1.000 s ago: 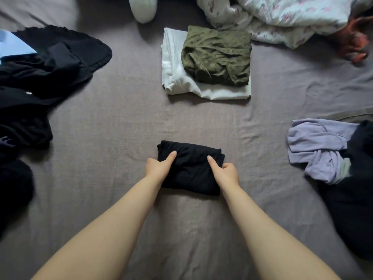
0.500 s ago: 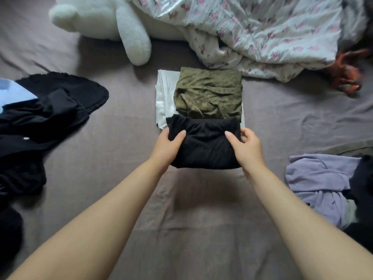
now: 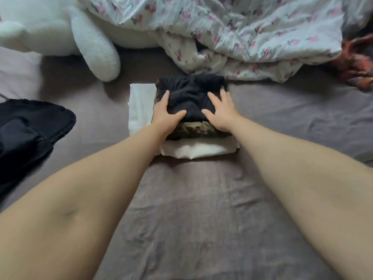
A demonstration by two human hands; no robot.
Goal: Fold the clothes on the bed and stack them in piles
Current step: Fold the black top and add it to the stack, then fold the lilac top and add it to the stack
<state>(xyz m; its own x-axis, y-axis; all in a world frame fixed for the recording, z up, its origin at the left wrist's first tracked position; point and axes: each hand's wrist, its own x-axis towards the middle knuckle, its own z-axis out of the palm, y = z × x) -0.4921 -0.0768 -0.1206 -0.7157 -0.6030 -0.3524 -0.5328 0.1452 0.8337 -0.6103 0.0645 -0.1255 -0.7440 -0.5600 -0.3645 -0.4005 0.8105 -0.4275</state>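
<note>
A folded black garment (image 3: 189,93) lies on top of a pile at the middle of the bed. Under it shows the edge of a folded olive-green garment (image 3: 193,130), and below that a folded white garment (image 3: 141,106). My left hand (image 3: 165,116) rests flat on the black garment's left side with fingers spread. My right hand (image 3: 220,114) presses flat on its right side, fingers straight. Neither hand grips the cloth.
A heap of unfolded black clothes (image 3: 30,126) lies at the left edge. A white plush toy (image 3: 66,33) and a floral duvet (image 3: 242,33) fill the far side. An orange-red patterned cloth (image 3: 355,63) sits far right. The grey-mauve bedsheet (image 3: 201,209) stretches toward me.
Both hands lifted the folded black garment from the sheet in front of me, carried it forward and set it on the olive-green garment. Their grip has opened into flat palms.
</note>
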